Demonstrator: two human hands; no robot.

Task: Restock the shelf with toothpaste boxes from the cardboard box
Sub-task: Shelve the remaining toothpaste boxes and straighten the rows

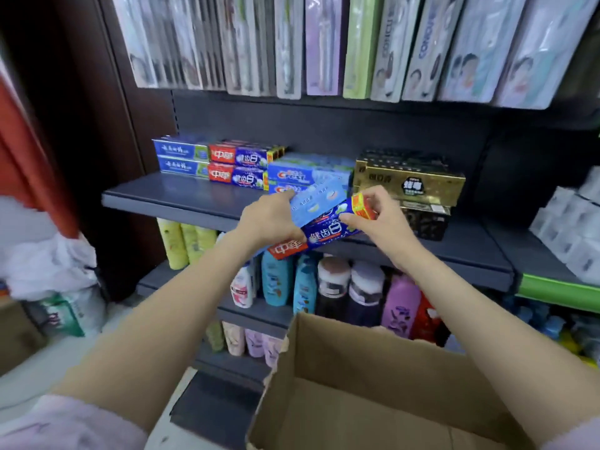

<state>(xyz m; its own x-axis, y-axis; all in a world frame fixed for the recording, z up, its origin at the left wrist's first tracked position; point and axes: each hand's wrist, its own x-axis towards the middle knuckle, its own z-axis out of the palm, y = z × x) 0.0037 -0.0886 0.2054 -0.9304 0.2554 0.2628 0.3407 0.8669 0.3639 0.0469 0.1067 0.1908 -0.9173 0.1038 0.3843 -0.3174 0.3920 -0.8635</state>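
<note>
Both hands were up at mid-frame, right in front of the dark grey shelf (168,198). The left hand (269,219) was clamped around two toothpaste boxes at once: a light blue box (319,198) on top and a dark blue and red box (328,230) beneath it, both tilted, their right ends higher than their left. The right hand (373,212) pinched the orange-red end of that dark blue and red box, thumb below, fingers curled over the top.

Behind the hands, on the shelf, the stock sat in stacks: blue boxes (181,157) at the far left, red and blue boxes (240,165) just beside them, then light blue Crest boxes (305,172) touching the held pair from behind, and gold and black boxes (409,178) at centre right. Toothbrush packs (324,43) hung in a row across the top of the frame.

Under the shelf, bottles (305,284) in yellow, teal, black, purple and white filled the lower levels. The cardboard box (373,384) stood open at the lower right of the frame, flaps up; what showed of its inside was bare cardboard. White wrapped packs (571,228) sat at the right edge, and a white bag (48,264) lay blurred at the left.
</note>
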